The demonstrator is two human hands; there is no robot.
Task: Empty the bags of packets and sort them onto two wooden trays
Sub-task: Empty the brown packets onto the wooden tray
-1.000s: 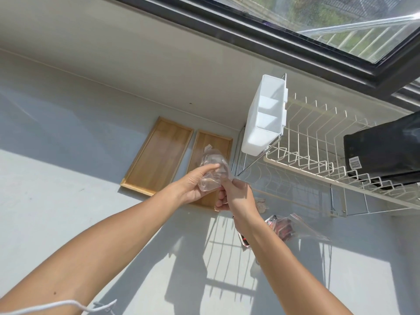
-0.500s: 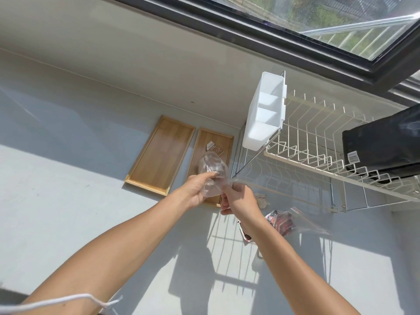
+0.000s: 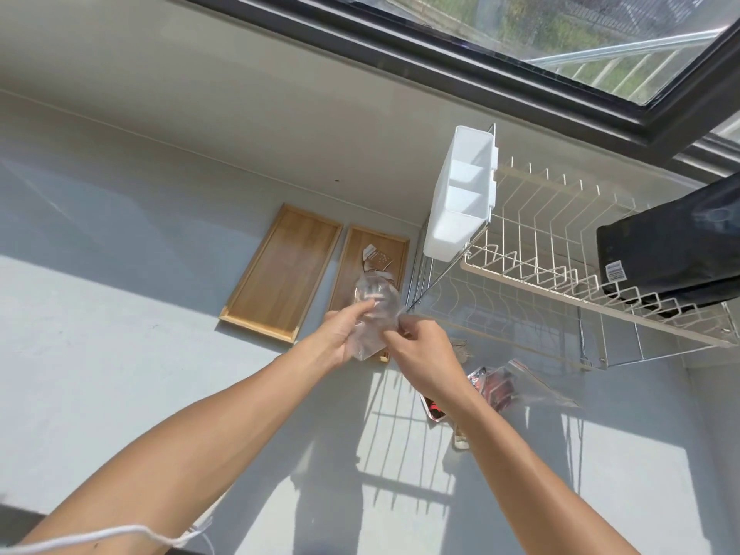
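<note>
Both hands hold a clear plastic bag (image 3: 376,318) above the near end of the right wooden tray (image 3: 394,244). My left hand (image 3: 340,334) grips the bag's left side and my right hand (image 3: 420,350) pinches its right edge. Brown packets (image 3: 376,258) lie on the right tray, just beyond the bag. The left wooden tray (image 3: 282,270) is bare. A second clear bag (image 3: 520,384) with red and black packets (image 3: 490,388) lies on the counter to the right of my right forearm.
A white wire dish rack (image 3: 560,274) stands right of the trays, with a white plastic caddy (image 3: 460,202) hung on its left end and a black bag (image 3: 676,246) on top. A brown packet (image 3: 460,350) lies under the rack's edge. The wall and window run behind.
Brown packets have come to lie on the right tray, where the bag hid that spot before. Both hands have kept hold of the clear bag, which now hangs lower and flatter.
</note>
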